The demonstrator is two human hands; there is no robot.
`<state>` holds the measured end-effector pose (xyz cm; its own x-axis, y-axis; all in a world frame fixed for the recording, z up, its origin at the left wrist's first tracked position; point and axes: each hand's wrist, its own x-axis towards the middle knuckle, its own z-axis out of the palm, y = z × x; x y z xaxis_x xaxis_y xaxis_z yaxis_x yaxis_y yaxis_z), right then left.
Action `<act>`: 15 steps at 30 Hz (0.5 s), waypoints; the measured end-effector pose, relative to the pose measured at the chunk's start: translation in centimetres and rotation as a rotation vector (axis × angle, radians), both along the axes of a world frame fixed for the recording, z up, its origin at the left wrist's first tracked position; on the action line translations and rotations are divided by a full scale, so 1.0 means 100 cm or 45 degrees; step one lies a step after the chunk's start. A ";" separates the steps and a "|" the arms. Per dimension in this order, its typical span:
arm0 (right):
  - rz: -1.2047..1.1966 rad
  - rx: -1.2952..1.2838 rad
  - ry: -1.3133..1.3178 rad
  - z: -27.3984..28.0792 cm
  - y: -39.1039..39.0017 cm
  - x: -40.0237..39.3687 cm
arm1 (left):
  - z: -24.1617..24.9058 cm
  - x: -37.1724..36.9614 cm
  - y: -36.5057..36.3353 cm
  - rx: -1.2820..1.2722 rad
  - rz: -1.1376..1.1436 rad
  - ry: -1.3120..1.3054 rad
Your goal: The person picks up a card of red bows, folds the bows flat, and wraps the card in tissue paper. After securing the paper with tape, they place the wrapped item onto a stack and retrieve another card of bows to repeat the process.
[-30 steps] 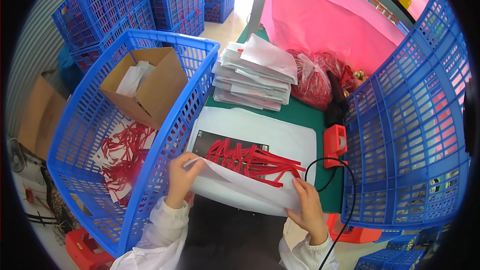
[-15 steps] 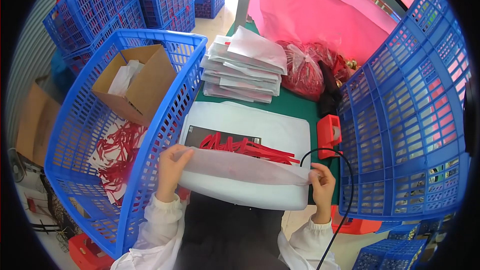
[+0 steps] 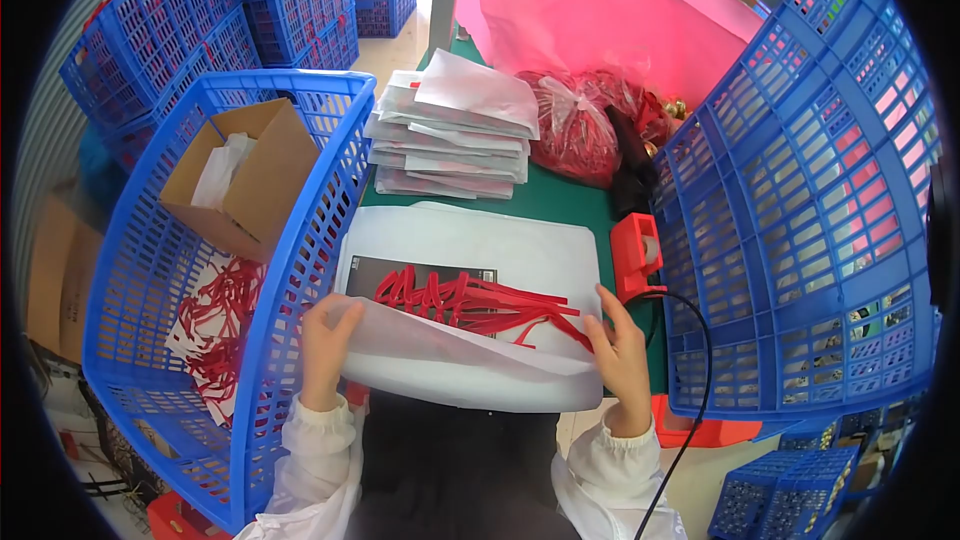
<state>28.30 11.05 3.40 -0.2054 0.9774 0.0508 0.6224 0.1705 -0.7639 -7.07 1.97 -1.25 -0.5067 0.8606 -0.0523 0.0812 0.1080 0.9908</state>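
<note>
My left hand (image 3: 328, 345) pinches the near left corner of a thin white sheet (image 3: 440, 340), whose front edge is folded up. Under and behind the fold lies a black card (image 3: 365, 275) with a bundle of red ribbons (image 3: 440, 295) on it. The ribbons' loose ends trail right, towards my right hand (image 3: 622, 355). That hand is open at the sheet's right edge, thumb and forefinger apart, with the thumb beside the ribbon ends. More white sheets (image 3: 540, 240) lie flat underneath on the green table.
A stack of folded white packets (image 3: 450, 130) stands behind the sheets, beside a bag of red ribbons (image 3: 575, 135). A red tape dispenser (image 3: 632, 255) is at right. Blue crates (image 3: 365, 155) flank the table; the left one holds a cardboard box (image 3: 265, 180). A black cable (image 3: 706, 360) hangs near my right arm.
My right hand has let go of the sheet's right corner and moved up to the ribbon ends. The fold has dropped on that side, showing more ribbon. The view has shifted slightly.
</note>
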 end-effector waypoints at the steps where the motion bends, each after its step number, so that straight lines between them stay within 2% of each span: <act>1: -0.035 0.039 -0.024 0.002 -0.006 0.004 | -0.001 0.000 -0.001 -0.001 0.000 0.014; 2: -0.071 0.081 -0.046 0.003 -0.011 0.007 | -0.002 -0.001 0.000 0.001 0.001 0.030; 8: -0.369 -0.363 -0.081 0.007 -0.041 0.027 | -0.001 0.000 0.001 -0.031 0.023 -0.014; 11: -0.172 -0.373 0.155 -0.004 -0.048 0.041 | 0.004 0.003 0.003 -0.021 0.027 -0.001; 13: 0.048 0.031 0.019 -0.009 -0.050 0.043 | 0.005 0.002 0.005 -0.020 0.029 0.002; 15: 0.061 0.164 0.071 -0.013 -0.051 0.040 | 0.006 0.002 0.006 -0.025 0.029 0.000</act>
<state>32.35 5.91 2.11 -0.2446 0.9512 0.1879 0.5682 0.2977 -0.7671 -6.89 2.53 -0.69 -0.5259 0.8477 -0.0690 0.0783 0.1291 0.9885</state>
